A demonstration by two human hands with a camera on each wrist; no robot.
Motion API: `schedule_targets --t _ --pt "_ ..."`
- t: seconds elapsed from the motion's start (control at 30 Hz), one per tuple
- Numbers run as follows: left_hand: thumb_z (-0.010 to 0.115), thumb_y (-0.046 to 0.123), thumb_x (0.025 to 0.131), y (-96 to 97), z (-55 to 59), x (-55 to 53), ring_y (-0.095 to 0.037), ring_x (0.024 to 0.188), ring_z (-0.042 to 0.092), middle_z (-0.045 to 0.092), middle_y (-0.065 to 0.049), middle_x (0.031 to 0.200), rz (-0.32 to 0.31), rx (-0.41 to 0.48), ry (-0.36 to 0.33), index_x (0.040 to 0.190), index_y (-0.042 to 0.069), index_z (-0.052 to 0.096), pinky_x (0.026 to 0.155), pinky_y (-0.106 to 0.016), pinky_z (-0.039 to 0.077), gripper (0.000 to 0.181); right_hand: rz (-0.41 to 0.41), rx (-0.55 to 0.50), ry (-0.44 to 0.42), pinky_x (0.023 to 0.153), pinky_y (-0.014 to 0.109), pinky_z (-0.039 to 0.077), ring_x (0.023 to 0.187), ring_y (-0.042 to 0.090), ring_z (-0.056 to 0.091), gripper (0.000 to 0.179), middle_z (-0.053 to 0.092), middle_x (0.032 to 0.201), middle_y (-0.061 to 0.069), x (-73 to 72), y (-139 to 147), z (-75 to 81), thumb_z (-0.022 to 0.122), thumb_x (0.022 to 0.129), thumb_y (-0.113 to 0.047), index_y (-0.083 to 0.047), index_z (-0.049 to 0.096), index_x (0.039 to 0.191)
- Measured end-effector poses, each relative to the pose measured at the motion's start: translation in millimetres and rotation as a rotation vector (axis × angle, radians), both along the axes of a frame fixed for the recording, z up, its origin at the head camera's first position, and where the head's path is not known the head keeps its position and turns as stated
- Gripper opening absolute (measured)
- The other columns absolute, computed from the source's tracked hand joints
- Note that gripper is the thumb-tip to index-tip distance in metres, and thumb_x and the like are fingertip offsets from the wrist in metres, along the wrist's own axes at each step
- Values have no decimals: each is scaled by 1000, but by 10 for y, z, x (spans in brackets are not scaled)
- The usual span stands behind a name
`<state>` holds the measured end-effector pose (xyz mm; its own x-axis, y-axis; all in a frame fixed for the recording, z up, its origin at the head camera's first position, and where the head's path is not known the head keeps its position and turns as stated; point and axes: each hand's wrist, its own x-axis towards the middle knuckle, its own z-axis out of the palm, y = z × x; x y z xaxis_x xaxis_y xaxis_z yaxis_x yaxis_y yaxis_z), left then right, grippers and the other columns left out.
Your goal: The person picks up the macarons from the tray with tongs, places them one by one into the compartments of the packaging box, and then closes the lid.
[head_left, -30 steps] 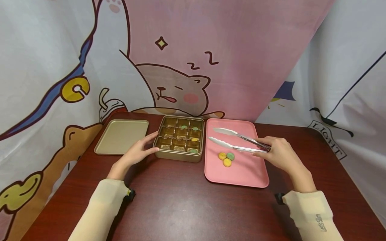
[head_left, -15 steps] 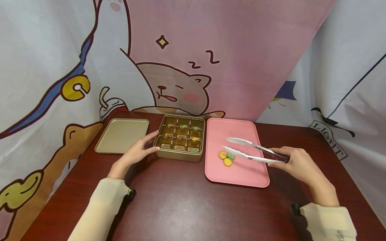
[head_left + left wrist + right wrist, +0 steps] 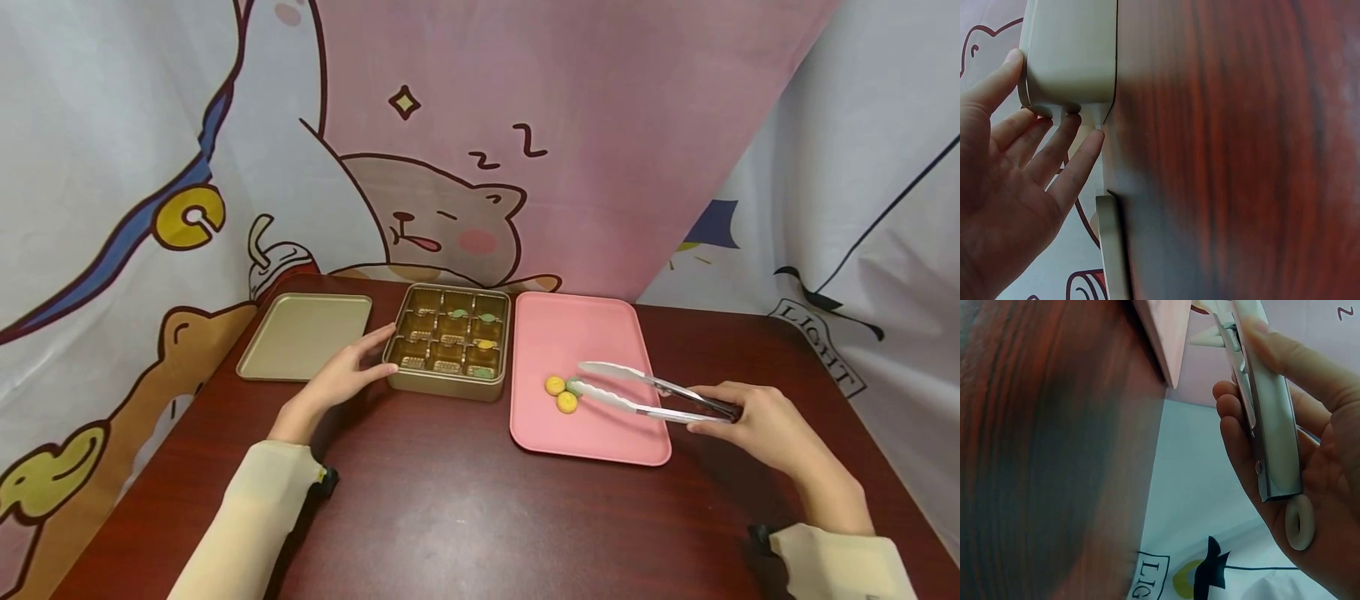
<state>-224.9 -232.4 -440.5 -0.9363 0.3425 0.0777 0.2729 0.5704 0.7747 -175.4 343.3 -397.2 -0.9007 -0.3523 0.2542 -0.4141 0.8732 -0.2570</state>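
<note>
My right hand (image 3: 772,429) grips metal tongs (image 3: 675,413) by the handle end, over the right edge of a pink tray (image 3: 540,333). The tongs' arms are spread, and one tip partly covers a green round cookie (image 3: 572,384). Two yellow cookies (image 3: 554,385) lie close beside it. The left hand (image 3: 337,379) touches the left side of a gold tin (image 3: 442,384) with extended fingers; the left wrist view shows its fingertips (image 3: 1094,140) against the tin's wall. Inside the tin, a divided insert holds several green and yellow pieces in some compartments.
A shallow gold tray or lid (image 3: 300,337) lies left of the tin. All of these rest on a dark reddish wooden table (image 3: 450,500). A printed cloth (image 3: 622,167) hangs behind the table and along its sides.
The right hand has moved right and toward me with the tongs, bringing their tips from above the tray's left part to the green cookie. The left hand has stayed at the tin.
</note>
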Motion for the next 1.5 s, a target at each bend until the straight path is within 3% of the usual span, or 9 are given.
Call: schedule_targets --t 0.6,1.3,1.5 --pt "66 20 97 1 4 -26 -41 144 39 26 -18 164 -10 1 6 157 5 30 115 -59 35 72 -28 5 -88 58 22 35 69 3 47 50 69 83 -4 10 18 -65 89 71 -36 -10 76 112" --pt "67 19 96 -2 -10 -19 -41 144 39 27 -17 164 -8 3 4 156 3 30 116 -58 33 72 -43 13 -56 58 22 36 68 4 48 49 70 83 -3 15 -2 -114 89 71 -37 -11 76 111" --pt "67 18 96 -4 -17 -15 -41 143 40 27 -17 164 -7 5 7 156 3 30 116 -58 33 72 -33 9 -7 58 21 37 67 3 48 47 71 83 -3 3 -13 -125 91 69 -32 -12 77 109"
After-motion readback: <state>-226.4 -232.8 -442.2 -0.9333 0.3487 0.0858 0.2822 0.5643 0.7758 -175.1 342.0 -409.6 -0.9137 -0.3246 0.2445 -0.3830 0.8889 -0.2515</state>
